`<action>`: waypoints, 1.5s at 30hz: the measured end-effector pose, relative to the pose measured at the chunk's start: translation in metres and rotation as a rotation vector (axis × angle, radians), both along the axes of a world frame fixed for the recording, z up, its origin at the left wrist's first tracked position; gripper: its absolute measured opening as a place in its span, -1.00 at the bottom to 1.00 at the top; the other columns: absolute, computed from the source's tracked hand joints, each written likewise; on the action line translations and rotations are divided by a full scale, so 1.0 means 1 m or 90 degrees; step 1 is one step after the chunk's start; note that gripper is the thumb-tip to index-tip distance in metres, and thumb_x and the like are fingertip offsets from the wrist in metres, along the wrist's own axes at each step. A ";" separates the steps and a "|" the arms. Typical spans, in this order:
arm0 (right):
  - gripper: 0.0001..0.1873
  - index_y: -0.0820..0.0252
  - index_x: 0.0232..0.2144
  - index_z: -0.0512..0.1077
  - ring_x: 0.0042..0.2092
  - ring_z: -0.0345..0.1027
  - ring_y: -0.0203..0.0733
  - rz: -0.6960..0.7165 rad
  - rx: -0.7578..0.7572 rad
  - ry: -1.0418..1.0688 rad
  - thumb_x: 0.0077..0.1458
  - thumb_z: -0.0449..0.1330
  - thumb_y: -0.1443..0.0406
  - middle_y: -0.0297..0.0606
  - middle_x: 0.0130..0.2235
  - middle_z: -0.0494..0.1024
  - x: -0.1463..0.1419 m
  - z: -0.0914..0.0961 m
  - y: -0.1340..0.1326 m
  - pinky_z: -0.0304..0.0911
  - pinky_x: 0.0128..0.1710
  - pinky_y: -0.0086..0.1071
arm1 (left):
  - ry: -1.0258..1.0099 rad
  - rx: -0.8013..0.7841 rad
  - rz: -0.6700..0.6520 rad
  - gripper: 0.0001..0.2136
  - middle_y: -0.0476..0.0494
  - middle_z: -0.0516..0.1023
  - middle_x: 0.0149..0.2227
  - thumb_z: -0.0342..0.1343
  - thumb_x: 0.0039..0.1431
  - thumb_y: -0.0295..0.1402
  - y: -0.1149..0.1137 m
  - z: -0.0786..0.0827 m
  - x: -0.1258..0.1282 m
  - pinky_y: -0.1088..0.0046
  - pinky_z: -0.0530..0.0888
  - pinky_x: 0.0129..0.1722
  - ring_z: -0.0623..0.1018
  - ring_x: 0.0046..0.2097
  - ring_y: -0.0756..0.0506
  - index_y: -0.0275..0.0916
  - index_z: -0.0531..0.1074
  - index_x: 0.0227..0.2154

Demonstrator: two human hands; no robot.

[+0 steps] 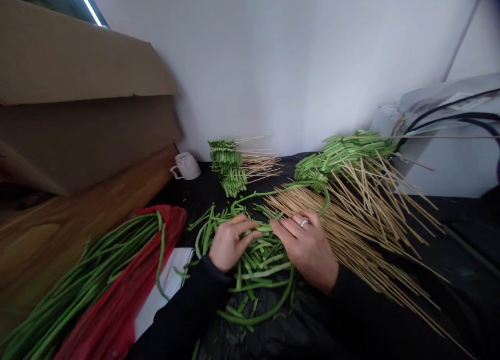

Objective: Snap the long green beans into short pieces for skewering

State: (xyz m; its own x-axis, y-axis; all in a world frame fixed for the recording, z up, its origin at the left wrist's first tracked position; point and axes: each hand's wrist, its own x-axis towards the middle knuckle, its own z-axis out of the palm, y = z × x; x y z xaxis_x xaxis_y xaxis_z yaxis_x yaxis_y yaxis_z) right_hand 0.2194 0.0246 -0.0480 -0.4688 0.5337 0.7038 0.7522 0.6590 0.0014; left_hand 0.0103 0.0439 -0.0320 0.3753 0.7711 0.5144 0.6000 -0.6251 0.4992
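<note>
My left hand (230,243), with a gold-coloured ring, pinches a green long bean (264,228) between thumb and fingers. On the bean's other side my right hand (308,250), wearing a silver-coloured ring, grips it too. A long bean strand (327,198) curves up and over behind the right hand; whether it is the same bean I cannot tell. Below both hands lies a heap of cut bean pieces (263,261), with some longer strands among them. The fingertips partly hide the held bean.
Bamboo skewers (351,240) spread out at the right. Skewered bean pieces are stacked at the back middle (224,162) and back right (355,151). Whole long beans (105,261) lie on a red plastic bag (113,302). A white mug (188,166) and cardboard box (86,89) stand left.
</note>
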 end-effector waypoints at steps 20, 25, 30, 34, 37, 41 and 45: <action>-0.75 0.24 -0.40 0.38 -0.46 0.32 -0.25 0.063 -0.100 0.133 0.31 -0.01 0.35 -0.33 -0.52 0.46 -0.019 -0.006 -0.011 0.14 -0.21 -0.28 | -0.442 -0.444 -0.011 -0.69 -0.01 0.45 -0.64 0.34 -0.08 -0.14 -0.009 0.001 0.018 0.58 0.09 -0.68 0.21 -0.69 0.15 -0.34 0.55 -0.50; -0.79 0.25 -0.29 0.42 -0.35 0.39 -0.22 0.043 -0.084 0.111 0.31 -0.01 0.37 -0.28 -0.44 0.51 -0.016 0.001 -0.011 0.10 -0.17 -0.26 | -0.579 -0.454 -0.018 -0.71 -0.02 0.47 -0.58 0.39 -0.13 -0.20 -0.006 0.006 0.019 0.63 0.04 -0.67 0.15 -0.68 0.20 -0.36 0.52 -0.55; -0.82 0.25 -0.30 0.43 -0.36 0.36 -0.22 0.037 -0.094 0.065 0.27 0.03 0.41 -0.28 -0.45 0.50 -0.013 -0.003 -0.008 0.06 -0.18 -0.26 | -0.811 -0.497 -0.008 -0.77 0.09 0.29 -0.63 0.35 -0.06 -0.30 0.003 0.017 0.006 0.71 0.08 -0.68 0.12 -0.66 0.21 -0.37 0.49 -0.47; -0.84 0.24 -0.27 0.44 -0.33 0.36 -0.21 0.029 -0.108 0.058 0.23 0.05 0.43 -0.29 -0.42 0.51 -0.013 -0.005 -0.007 0.05 -0.16 -0.24 | -0.935 -0.617 -0.032 -0.83 -0.03 0.37 -0.48 0.25 0.00 -0.36 0.007 0.024 -0.005 0.72 0.25 -0.61 0.37 -0.49 0.11 -0.35 0.39 -0.51; -0.83 0.26 -0.20 0.45 -0.31 0.35 -0.19 0.025 -0.102 0.038 0.21 0.08 0.45 -0.28 -0.40 0.51 -0.012 -0.006 -0.007 0.05 -0.15 -0.23 | -0.826 -0.650 -0.061 -0.81 0.04 0.28 -0.56 0.20 0.04 -0.29 0.006 0.019 -0.004 0.70 0.08 -0.71 0.21 -0.61 0.15 -0.32 0.40 -0.48; -0.80 0.29 -0.13 0.44 -0.32 0.32 -0.17 0.027 -0.061 0.003 0.19 0.11 0.40 -0.25 -0.39 0.49 -0.011 -0.008 -0.007 0.05 -0.14 -0.20 | -0.500 -0.496 0.009 -0.72 0.11 0.22 -0.66 0.24 0.04 -0.15 0.000 0.011 0.006 0.64 0.07 -0.68 0.10 -0.65 0.14 -0.32 0.50 -0.37; -0.77 0.31 -0.10 0.44 -0.32 0.31 -0.17 0.029 -0.037 -0.016 0.18 0.12 0.38 -0.24 -0.39 0.48 -0.010 -0.008 -0.006 0.05 -0.14 -0.19 | -0.254 -0.393 0.017 -0.70 -0.06 0.50 -0.49 0.32 -0.10 -0.12 -0.004 0.011 0.012 0.51 0.36 -0.36 0.41 -0.40 -0.01 -0.31 0.53 -0.50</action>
